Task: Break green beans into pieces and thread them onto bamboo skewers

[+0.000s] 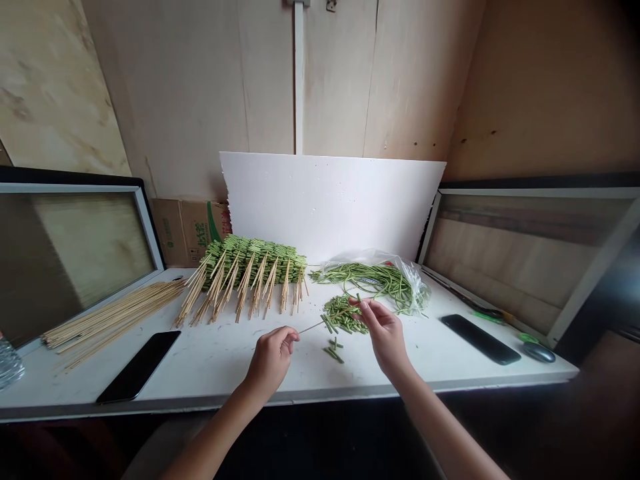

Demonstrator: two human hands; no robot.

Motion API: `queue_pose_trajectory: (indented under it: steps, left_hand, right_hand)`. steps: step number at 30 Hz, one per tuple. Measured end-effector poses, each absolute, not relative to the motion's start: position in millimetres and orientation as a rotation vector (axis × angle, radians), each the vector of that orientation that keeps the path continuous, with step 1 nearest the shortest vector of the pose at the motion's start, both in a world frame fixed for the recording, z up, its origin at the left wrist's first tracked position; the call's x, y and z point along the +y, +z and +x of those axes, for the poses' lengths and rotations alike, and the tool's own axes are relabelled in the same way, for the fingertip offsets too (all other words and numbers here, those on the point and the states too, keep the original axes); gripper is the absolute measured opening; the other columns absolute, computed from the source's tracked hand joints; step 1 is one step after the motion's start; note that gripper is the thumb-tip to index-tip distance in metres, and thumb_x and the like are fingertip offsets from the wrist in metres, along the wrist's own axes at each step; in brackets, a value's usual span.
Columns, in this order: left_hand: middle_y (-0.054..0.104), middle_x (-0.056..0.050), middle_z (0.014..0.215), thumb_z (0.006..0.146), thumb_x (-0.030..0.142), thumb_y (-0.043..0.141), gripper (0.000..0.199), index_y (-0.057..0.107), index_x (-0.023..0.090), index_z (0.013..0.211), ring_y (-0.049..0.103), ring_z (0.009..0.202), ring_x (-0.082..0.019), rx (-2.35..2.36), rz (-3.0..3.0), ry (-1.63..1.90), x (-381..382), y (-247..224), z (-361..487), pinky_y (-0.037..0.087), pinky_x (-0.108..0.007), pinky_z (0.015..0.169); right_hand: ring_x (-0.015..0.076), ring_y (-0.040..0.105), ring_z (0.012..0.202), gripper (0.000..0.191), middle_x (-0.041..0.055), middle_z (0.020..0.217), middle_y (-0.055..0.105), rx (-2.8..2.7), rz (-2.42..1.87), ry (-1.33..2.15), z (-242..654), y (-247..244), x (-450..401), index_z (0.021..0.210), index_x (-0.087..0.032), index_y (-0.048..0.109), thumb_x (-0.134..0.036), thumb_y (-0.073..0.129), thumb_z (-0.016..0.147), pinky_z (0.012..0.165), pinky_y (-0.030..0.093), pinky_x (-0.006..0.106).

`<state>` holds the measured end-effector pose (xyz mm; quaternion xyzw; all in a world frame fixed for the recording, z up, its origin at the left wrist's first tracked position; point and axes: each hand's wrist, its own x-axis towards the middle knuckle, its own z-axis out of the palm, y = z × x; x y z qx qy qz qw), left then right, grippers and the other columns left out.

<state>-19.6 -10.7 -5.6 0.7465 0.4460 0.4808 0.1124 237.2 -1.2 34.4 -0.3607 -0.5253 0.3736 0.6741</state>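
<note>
My left hand (pixel 274 357) is closed around a thin bamboo skewer (pixel 311 327), which points right and slightly up. My right hand (pixel 384 330) pinches a short cut piece of green long bean (pixel 359 299) near the skewer's far end. Whether the skewer has entered that piece cannot be made out. Behind and below the fingers lies a heap of cut bean pieces (pixel 340 313). A few loose pieces (pixel 334 350) rest closer to the front edge. Stacked bean skewers (pixel 250 267) stand at the back left, their bare sticks pointing toward me.
Loose bamboo skewers (pixel 120 310) lie at left, beside a black phone (pixel 140 367) and a plastic bottle (pixel 9 363). Uncut long beans (pixel 375 277) spill from a clear bag. At right are another phone (pixel 480 339) and a mouse (pixel 539 352). A white board (pixel 330 203) stands behind.
</note>
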Motion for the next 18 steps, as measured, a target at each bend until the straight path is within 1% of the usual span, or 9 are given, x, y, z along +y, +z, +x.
queue_pose_trajectory:
  steps: [3, 5, 9, 11, 15, 18]
  left_hand:
    - [0.059, 0.000, 0.063, 0.083, 0.002, 0.041, 0.030, 0.066, 0.018, 0.080, 0.059, 0.059, -0.014, 1.305, 2.177, 1.384, -9.5, -6.1, -19.6, 0.045, -0.022, 0.061]
    - [0.062, -0.001, 0.066, 0.081, 0.001, 0.040, 0.031, 0.066, 0.018, 0.079, 0.061, 0.062, -0.014, 1.298, 2.167, 1.362, -8.9, -6.6, -19.3, 0.046, -0.022, 0.062]
    - [0.068, -0.003, 0.075, 0.080, 0.000, 0.041, 0.030, 0.064, 0.019, 0.078, 0.065, 0.070, -0.016, 1.257, 2.161, 1.325, -8.0, -10.1, -19.4, 0.049, -0.023, 0.066]
    - [0.069, -0.003, 0.077, 0.080, -0.001, 0.041, 0.030, 0.064, 0.019, 0.078, 0.066, 0.072, -0.016, 1.235, 2.166, 1.303, -7.7, -12.1, -19.8, 0.050, -0.023, 0.068]
    - [0.069, -0.003, 0.076, 0.080, 0.000, 0.042, 0.029, 0.064, 0.019, 0.078, 0.065, 0.072, -0.017, 1.216, 2.187, 1.233, -7.9, -13.7, -20.5, 0.049, -0.024, 0.069]
    - [0.068, -0.002, 0.075, 0.081, 0.002, 0.043, 0.027, 0.063, 0.019, 0.077, 0.064, 0.071, -0.017, 1.219, 2.187, 1.179, -8.0, -14.7, -20.7, 0.048, -0.025, 0.068]
  right_hand:
    - [0.0289, 0.070, 0.104, 0.029, 0.0089, 0.112, 0.078, -1.186, -0.836, 0.807, 234.2, 35.4, -3.8, 0.099, -0.024, 0.078, -0.051, 0.074, 0.088, 0.092, 0.058, 0.043]
    - [0.0293, 0.071, 0.103, 0.029, 0.0087, 0.111, 0.078, -1.193, -0.844, 0.777, 232.7, 37.1, -5.6, 0.099, -0.025, 0.078, -0.052, 0.074, 0.088, 0.090, 0.059, 0.043]
    - [0.0304, 0.070, 0.106, 0.026, 0.0079, 0.109, 0.078, -1.228, -0.826, 0.744, 231.8, 39.5, -7.9, 0.098, -0.027, 0.078, -0.051, 0.074, 0.088, 0.091, 0.058, 0.043]
    - [0.0305, 0.071, 0.104, 0.026, 0.0078, 0.108, 0.078, -1.247, -0.828, 0.742, 232.4, 39.4, -8.3, 0.099, -0.027, 0.077, -0.051, 0.073, 0.089, 0.089, 0.059, 0.043]
    - [0.0307, 0.071, 0.098, 0.028, 0.0084, 0.107, 0.078, -1.297, -0.834, 0.731, 233.4, 38.6, -8.6, 0.098, -0.028, 0.077, -0.053, 0.072, 0.089, 0.080, 0.058, 0.041]
    - [0.0300, 0.072, 0.096, 0.028, 0.0077, 0.105, 0.078, -1.309, -0.819, 0.732, 231.7, 38.9, -9.5, 0.098, -0.028, 0.078, -0.053, 0.073, 0.089, 0.080, 0.059, 0.040]
